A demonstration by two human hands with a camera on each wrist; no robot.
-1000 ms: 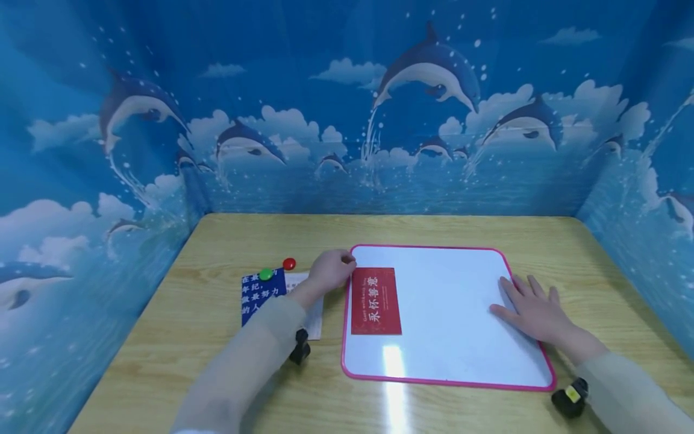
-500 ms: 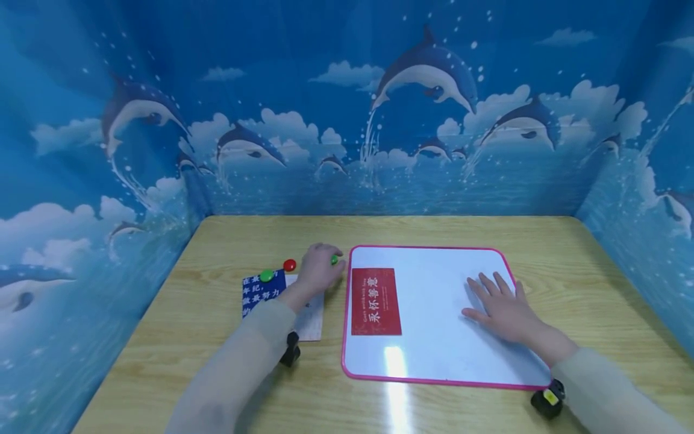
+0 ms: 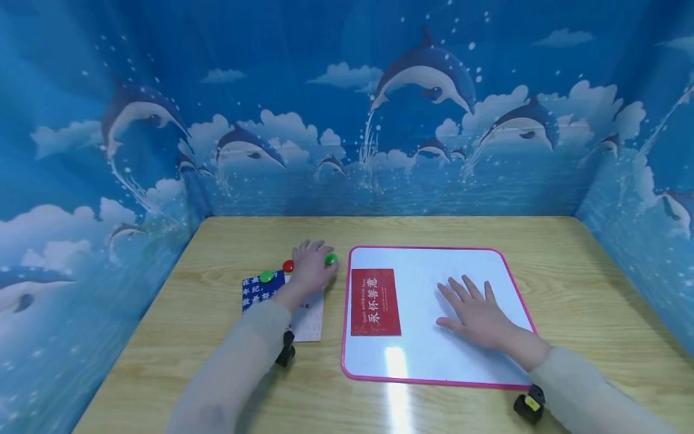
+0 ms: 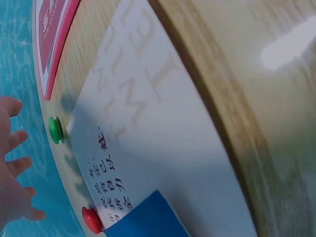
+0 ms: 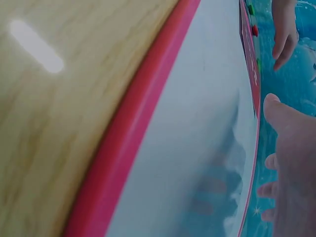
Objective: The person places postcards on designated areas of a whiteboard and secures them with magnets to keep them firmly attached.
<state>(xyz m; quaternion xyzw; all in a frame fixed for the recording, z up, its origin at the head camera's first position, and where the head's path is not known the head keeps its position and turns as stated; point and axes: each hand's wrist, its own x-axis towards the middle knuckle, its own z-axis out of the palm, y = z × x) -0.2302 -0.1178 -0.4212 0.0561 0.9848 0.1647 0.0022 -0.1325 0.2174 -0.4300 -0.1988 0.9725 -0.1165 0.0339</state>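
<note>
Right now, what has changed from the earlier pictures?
The left hand moved left from the board; a green magnet, hidden at first, shows beside it. Whether just released is unclear. The right hand moved left too. The board, red card and red magnet stayed put.

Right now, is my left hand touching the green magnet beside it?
Apart: the left wrist view shows blue backdrop between your left hand and the green magnet.

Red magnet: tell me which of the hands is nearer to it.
Left. In the head view, the left hand is just right of the red magnet; the right hand is much farther right, over the whiteboard.
</note>
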